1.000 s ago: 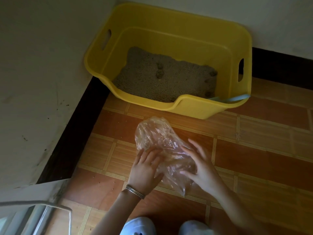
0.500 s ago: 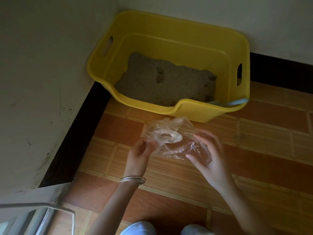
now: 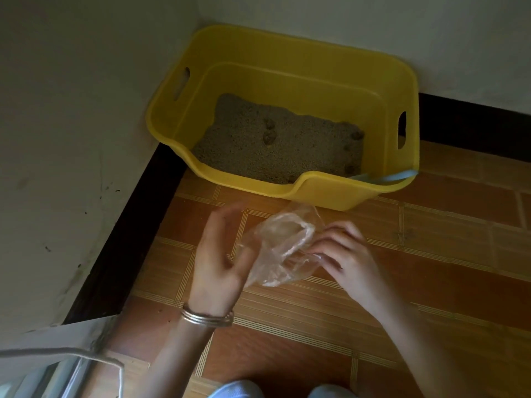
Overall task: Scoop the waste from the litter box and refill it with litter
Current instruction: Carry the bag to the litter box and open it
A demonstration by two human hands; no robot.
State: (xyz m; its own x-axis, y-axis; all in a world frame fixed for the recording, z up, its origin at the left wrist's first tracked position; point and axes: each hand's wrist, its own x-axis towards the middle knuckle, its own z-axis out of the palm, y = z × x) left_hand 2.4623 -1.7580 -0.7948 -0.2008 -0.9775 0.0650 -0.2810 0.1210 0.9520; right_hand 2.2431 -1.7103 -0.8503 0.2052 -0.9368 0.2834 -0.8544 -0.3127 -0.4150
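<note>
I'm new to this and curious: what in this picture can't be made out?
Head view only.
- Scoop handle: its head hidden behind the litter box wall.
- Left hand: fingers motion-blurred; grip on the plastic bag unclear.
- Pale object, bottom left: cut off by the frame edge.

No text, label, brand or number can be read. The yellow litter box (image 3: 287,81) at twelve o'clock and the clear plastic bag (image 3: 281,248) at centre show plain surfaces.
</note>
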